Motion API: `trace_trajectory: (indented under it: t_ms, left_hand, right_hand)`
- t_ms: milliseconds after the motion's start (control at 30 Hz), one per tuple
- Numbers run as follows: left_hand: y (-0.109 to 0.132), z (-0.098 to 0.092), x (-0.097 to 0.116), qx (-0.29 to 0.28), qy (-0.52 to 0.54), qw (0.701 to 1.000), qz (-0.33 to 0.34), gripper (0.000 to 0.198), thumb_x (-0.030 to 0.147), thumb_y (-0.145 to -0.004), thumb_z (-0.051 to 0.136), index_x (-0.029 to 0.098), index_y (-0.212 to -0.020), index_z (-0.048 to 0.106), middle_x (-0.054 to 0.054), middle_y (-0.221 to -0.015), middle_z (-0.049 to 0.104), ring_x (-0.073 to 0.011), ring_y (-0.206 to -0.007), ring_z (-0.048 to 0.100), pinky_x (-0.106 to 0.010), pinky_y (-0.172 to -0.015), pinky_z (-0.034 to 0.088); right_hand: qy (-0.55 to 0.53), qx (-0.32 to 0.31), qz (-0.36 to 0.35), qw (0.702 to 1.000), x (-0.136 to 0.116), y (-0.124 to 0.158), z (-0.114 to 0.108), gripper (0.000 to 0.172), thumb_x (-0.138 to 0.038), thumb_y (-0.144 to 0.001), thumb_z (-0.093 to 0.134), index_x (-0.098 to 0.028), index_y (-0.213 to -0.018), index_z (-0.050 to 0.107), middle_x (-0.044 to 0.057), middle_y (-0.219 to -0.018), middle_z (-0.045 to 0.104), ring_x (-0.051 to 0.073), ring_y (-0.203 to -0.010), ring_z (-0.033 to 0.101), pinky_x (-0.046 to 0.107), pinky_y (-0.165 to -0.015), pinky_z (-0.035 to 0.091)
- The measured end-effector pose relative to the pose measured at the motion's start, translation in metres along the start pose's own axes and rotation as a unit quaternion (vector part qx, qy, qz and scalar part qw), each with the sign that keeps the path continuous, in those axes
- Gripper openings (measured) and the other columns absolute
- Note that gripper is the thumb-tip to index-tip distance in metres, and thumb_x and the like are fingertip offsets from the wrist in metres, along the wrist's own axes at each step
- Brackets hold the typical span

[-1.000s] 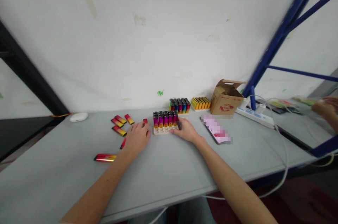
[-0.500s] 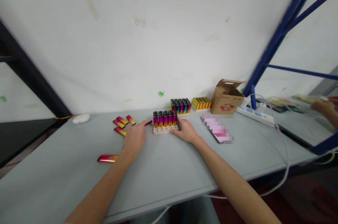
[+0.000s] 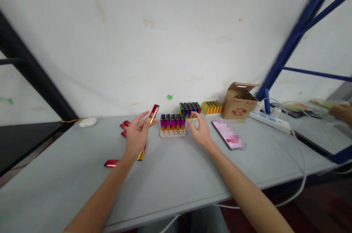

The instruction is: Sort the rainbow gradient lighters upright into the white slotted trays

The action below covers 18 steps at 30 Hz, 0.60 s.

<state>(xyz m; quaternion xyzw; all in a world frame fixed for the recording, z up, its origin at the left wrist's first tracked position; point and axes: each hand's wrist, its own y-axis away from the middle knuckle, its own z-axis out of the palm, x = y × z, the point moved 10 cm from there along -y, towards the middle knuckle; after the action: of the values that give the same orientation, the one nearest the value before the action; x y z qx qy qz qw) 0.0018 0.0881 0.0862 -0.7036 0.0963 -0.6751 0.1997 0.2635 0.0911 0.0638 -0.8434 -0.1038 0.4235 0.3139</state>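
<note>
My left hand (image 3: 136,136) holds a red and gold flat stick-like piece (image 3: 154,112), tilted up between thumb and fingers. Just right of it stands a pale rack (image 3: 173,134) with rows of purple and orange cylinders (image 3: 173,123); its front row of holes is bare. My right hand (image 3: 200,129) is off the rack's right side, its fingers apart with nothing between them. Under my left hand lies another gold and red piece (image 3: 141,154). More red pieces (image 3: 112,163) lie on the left, partly hidden by my left hand and forearm.
Behind the rack are multicoloured cylinders (image 3: 187,111) and yellow ones (image 3: 212,107). An open cardboard box (image 3: 238,105), a phone (image 3: 228,136) and a power strip (image 3: 271,120) are to the right. A white case (image 3: 88,122) sits left. Another person's hand (image 3: 341,112) shows at far right.
My left hand has raised the red and gold piece and turned it more upright. My right hand has let go of the rack and moved slightly right, its fingers lifted.
</note>
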Motion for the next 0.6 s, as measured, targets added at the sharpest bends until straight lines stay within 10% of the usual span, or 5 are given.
trace_trajectory:
  t_ms: [200,600]
  left_hand:
    - [0.028,0.055,-0.02,-0.16,0.256,0.934,-0.189,0.036,0.031,-0.077,0.073,0.013,-0.107,0.066,-0.009,-0.1,0.072,-0.0176,-0.082,0.069,-0.035,-0.085,0.054]
    - [0.082,0.1,-0.041,-0.318,0.303,0.818,-0.371,0.022,0.035,-0.088,0.058,0.015,-0.097,0.064,0.003,-0.063,0.054,-0.0098,-0.055,0.053,-0.033,-0.075,0.051]
  right_hand:
    - [-0.148,-0.076,-0.066,0.984,-0.044,0.007,0.01,0.029,-0.04,-0.094,0.047,-0.022,-0.107,0.066,0.008,-0.105,0.069,0.022,-0.099,0.062,0.036,-0.087,0.048]
    - [-0.294,-0.126,-0.024,0.947,-0.056,0.016,0.031,0.033,-0.051,-0.086,0.058,-0.023,-0.097,0.071,0.008,-0.104,0.066,0.021,-0.103,0.059,0.037,-0.089,0.049]
